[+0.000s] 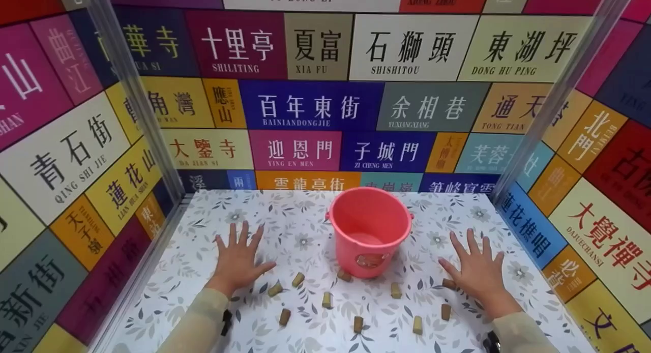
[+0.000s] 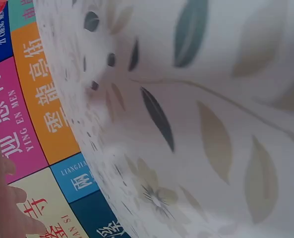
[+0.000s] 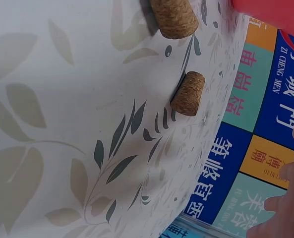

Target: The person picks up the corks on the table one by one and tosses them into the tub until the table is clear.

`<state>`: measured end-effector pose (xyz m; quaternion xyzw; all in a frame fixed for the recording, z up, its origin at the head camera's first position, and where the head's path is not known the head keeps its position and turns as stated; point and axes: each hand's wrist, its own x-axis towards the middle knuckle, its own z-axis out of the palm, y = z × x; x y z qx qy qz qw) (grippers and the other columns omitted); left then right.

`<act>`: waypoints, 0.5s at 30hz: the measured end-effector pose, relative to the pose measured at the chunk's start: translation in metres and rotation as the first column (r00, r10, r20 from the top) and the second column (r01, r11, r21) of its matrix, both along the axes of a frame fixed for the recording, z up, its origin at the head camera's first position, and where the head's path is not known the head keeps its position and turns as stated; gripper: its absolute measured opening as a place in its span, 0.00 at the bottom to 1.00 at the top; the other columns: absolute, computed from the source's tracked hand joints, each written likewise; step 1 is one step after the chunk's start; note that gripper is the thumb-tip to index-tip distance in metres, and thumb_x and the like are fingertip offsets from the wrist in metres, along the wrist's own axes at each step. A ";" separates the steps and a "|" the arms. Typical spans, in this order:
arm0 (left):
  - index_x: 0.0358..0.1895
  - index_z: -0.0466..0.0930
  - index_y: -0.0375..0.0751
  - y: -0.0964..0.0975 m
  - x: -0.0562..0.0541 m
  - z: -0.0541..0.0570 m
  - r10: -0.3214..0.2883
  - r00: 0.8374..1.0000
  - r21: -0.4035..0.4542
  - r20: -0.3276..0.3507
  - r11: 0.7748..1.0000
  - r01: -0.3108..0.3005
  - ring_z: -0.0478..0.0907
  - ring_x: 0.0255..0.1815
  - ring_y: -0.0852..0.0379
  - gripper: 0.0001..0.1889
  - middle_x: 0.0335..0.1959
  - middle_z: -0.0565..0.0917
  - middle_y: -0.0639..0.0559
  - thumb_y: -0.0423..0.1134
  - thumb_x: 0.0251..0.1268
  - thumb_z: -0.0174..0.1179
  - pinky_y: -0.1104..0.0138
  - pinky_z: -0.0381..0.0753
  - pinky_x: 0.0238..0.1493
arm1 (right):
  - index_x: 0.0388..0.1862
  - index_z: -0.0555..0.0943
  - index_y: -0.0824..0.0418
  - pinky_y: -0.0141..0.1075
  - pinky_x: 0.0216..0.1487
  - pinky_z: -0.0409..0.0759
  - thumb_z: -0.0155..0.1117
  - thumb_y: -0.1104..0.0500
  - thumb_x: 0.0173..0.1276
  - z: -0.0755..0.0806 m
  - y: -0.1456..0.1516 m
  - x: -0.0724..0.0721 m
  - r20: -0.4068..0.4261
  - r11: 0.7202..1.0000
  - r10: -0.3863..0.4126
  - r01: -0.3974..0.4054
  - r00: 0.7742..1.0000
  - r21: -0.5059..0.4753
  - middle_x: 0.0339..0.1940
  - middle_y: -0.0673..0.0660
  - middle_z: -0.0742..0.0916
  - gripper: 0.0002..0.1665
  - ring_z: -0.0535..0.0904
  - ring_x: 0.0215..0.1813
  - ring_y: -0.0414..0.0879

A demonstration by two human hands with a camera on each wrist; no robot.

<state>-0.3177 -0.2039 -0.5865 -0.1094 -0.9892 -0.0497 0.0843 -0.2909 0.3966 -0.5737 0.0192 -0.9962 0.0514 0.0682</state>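
Observation:
My left hand (image 1: 239,261) is held with fingers spread at the left of the table, holding nothing. On the right side, my right hand (image 1: 478,271) is likewise spread and holds nothing. A pink bucket (image 1: 351,251) stands upright between them, farther back; its visible inside holds nothing. Several corks are scattered in front of it. One cork (image 1: 449,283) lies beside my right hand, and another cork (image 1: 275,290) is nearest my left. A cork (image 1: 344,274) sits by the bucket's base. In the right wrist view a cork (image 3: 188,94) stands out clearly.
The table (image 1: 203,312) has a white cover printed with leaves and flowers. Colourful panels with Chinese lettering (image 1: 310,106) rise behind and at both sides. Clear upright edges stand at the back left corner (image 1: 137,88) and back right corner (image 1: 554,88).

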 end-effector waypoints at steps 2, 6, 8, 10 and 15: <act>0.88 0.50 0.55 0.005 -0.001 0.003 -0.005 1.000 0.017 -0.008 1.000 0.005 0.42 0.86 0.22 0.56 0.88 0.49 0.34 0.83 0.64 0.50 0.18 0.46 0.72 | 0.89 0.52 0.51 0.87 0.69 0.38 0.41 0.18 0.74 -0.001 0.001 0.001 0.014 1.000 -0.006 0.006 1.000 -0.006 0.88 0.74 0.51 0.57 0.44 0.82 0.85; 0.88 0.50 0.55 0.019 -0.003 0.010 -0.002 1.000 0.053 -0.017 0.999 0.003 0.41 0.87 0.24 0.54 0.88 0.48 0.35 0.80 0.66 0.51 0.19 0.45 0.74 | 0.89 0.52 0.51 0.87 0.69 0.42 0.43 0.21 0.77 -0.004 0.003 0.004 0.030 0.996 -0.020 0.023 0.999 -0.083 0.87 0.76 0.52 0.54 0.46 0.81 0.86; 0.88 0.50 0.54 0.027 -0.006 0.014 0.003 1.000 0.075 -0.023 0.997 -0.001 0.41 0.87 0.24 0.53 0.89 0.48 0.36 0.79 0.67 0.51 0.19 0.44 0.74 | 0.89 0.53 0.52 0.86 0.69 0.46 0.44 0.23 0.78 -0.004 0.004 0.005 0.028 0.992 -0.037 0.040 0.999 -0.122 0.86 0.77 0.53 0.53 0.48 0.80 0.86; 0.88 0.49 0.55 0.036 -0.009 0.019 0.015 1.000 0.095 -0.026 0.995 -0.012 0.41 0.87 0.25 0.53 0.89 0.48 0.36 0.78 0.68 0.51 0.20 0.44 0.75 | 0.88 0.55 0.54 0.85 0.70 0.49 0.45 0.25 0.79 -0.005 0.005 0.007 0.017 0.985 -0.049 0.051 0.999 -0.162 0.85 0.78 0.55 0.51 0.49 0.80 0.86; 0.88 0.49 0.54 0.055 -0.020 0.035 0.038 0.998 0.156 -0.040 0.987 -0.031 0.43 0.88 0.28 0.52 0.89 0.49 0.37 0.77 0.68 0.52 0.23 0.43 0.77 | 0.86 0.61 0.58 0.79 0.71 0.58 0.48 0.32 0.83 -0.005 0.004 0.007 -0.049 0.971 -0.051 0.038 0.998 -0.234 0.83 0.79 0.61 0.45 0.57 0.77 0.84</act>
